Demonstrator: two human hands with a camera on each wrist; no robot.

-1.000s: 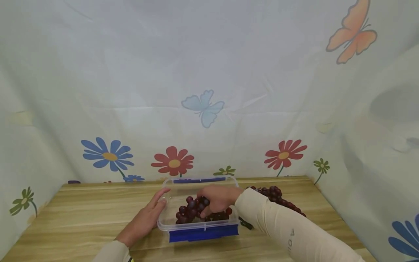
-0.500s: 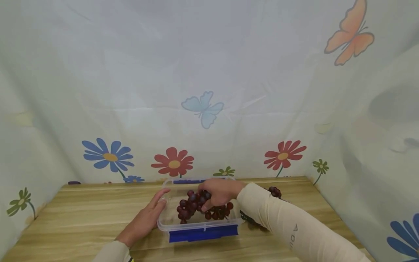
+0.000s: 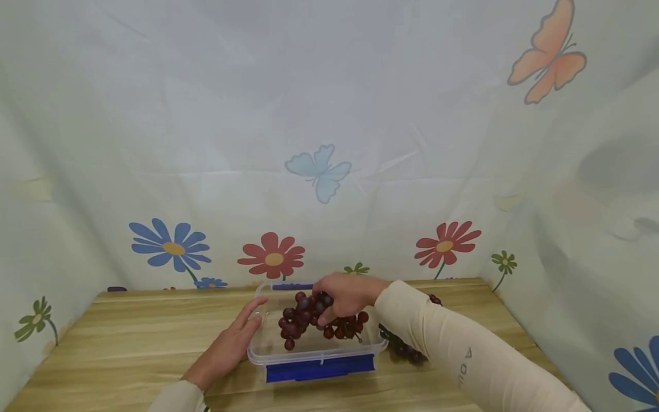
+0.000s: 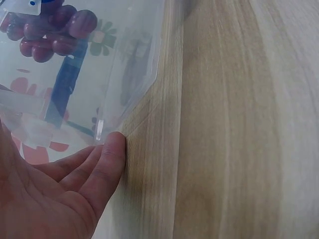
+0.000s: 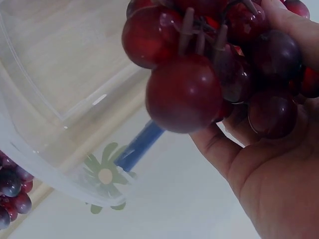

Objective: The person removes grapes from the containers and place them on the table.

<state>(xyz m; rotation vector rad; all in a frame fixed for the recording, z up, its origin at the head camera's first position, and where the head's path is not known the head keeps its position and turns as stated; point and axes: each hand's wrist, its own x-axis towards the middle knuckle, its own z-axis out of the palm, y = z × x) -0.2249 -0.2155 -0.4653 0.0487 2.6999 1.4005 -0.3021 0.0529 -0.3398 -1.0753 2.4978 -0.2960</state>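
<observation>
A clear plastic container (image 3: 264, 347) with blue side clips stands on the table without a lid on it. My right hand (image 3: 346, 296) grips a bunch of dark red grapes (image 3: 297, 320) over the container. In the right wrist view the grapes (image 5: 183, 94) hang in front of the fingers, with short stems showing among them. My left hand (image 3: 230, 342) rests against the container's left side, its fingers fairly straight. The left wrist view has the left hand's fingertips (image 4: 115, 144) at the container's corner.
More dark grapes (image 3: 407, 348) lie on the wood-grain table (image 3: 154, 332) to the container's right, partly hidden by my right sleeve (image 3: 453, 337). A white cloth backdrop (image 3: 221, 200) printed with flowers and butterflies stands behind and at both sides.
My right hand has risen a little, lifting the bunch of grapes; more of the container's bottom shows beneath it. My left hand and the container have stayed in place.
</observation>
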